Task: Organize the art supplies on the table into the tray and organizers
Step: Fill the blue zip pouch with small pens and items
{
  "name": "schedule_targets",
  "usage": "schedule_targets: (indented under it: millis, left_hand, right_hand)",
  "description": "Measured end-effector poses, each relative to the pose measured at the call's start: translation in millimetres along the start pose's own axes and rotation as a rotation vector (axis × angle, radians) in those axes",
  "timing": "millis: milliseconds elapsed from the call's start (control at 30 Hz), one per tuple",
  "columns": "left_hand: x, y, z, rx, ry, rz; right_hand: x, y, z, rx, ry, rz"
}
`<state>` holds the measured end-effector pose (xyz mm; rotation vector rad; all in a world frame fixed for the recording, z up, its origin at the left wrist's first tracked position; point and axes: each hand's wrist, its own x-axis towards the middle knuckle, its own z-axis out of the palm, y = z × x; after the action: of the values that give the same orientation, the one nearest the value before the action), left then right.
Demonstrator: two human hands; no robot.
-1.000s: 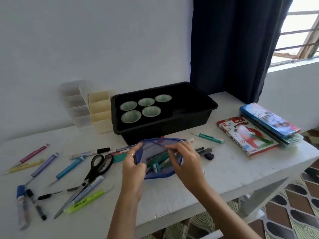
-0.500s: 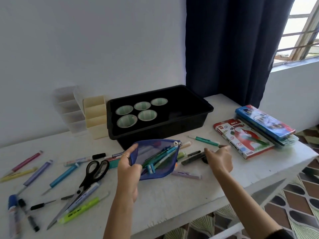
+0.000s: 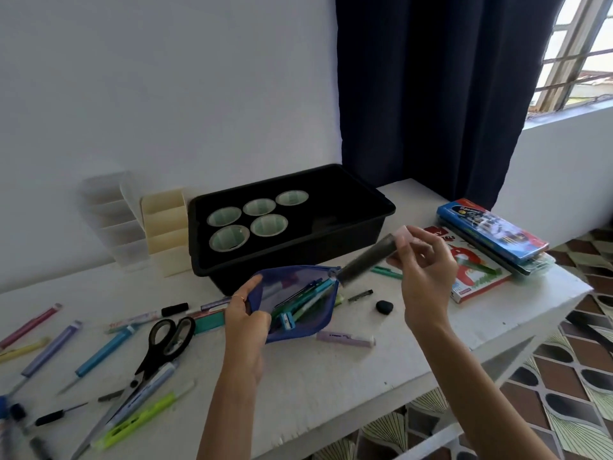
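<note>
My left hand (image 3: 243, 315) grips the left edge of a blue mesh pencil pouch (image 3: 298, 302), holding it above the table with its mouth gaping; teal pens and a sharpener show inside. My right hand (image 3: 419, 270) pinches the pale end of a dark grey pen (image 3: 366, 260), motion-blurred, its lower tip at the pouch's zipper corner. Behind stands the black tray (image 3: 358, 224) with several green-lined cups (image 3: 267, 225). A cream organizer (image 3: 164, 227) and a clear organizer (image 3: 112, 220) stand left of the tray.
Pens, markers and black scissors (image 3: 166, 340) lie scattered on the white table's (image 3: 365, 376) left half. A lilac pen (image 3: 345, 338), a black eraser (image 3: 384, 307) and a teal pen (image 3: 386, 272) lie near the pouch. An oil pastel box (image 3: 477, 277) and a blue box (image 3: 491, 230) sit right.
My right hand left the pouch, reached right to the table, then picked up the dark grey pen and raised it towards the pouch's mouth. My left hand kept holding the pouch.
</note>
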<state>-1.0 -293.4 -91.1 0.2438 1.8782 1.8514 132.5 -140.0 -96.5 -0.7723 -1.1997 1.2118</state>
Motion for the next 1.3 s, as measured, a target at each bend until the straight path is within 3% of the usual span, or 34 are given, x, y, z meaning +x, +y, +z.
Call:
schedule_targets:
  millis: [167,333,433,533,633,700,800,867,967,1067,1200,1300]
  left_hand:
    - [2,-1,20,0.024,-0.062,-0.025]
    - [5,-11,38,0.052,-0.116,-0.038]
    - [7,-16,46,0.009,-0.159,-0.046]
    - [9,-19,46,0.006,-0.165,-0.035]
    - [13,-19,44,0.004,-0.156,-0.049]
    - [14,-18,43,0.004,-0.150,-0.054]
    - [15,-15,41,-0.005,-0.134,-0.051]
    - [15,-13,40,-0.009,-0.127,-0.062]
    - [16,-12,39,-0.007,-0.129,-0.074]
    - [17,-12,38,-0.020,-0.130,-0.079]
    - [20,-15,36,-0.044,-0.137,-0.085]
    - [22,-16,35,-0.054,-0.122,-0.086]
  right_hand:
    - [-17,-13,18,-0.031,-0.175,-0.227]
    - [-28,25,25,-0.361,-0.353,-0.663]
    - [-31,48,22,-0.612,-0.499,-0.791]
    - [-35,60,18,-0.729,-0.642,-0.713]
    - [-34,65,16,-0.658,-0.672,-0.535]
    - [-30,62,13,-0.586,-0.558,-0.524]
    - [-20,63,4,-0.548,-0.224,-0.463]
    - [-13,68,-5,-0.664,-0.119,-0.287]
    - [-11,85,-21,-1.043,-0.331,-0.044]
    - [-17,97,-27,-1.095,-0.412,-0.074]
    - [-28,88,-17,-0.708,-0.226,-0.132]
    - [-33,69,-4,-0.521,-0.160,-0.335]
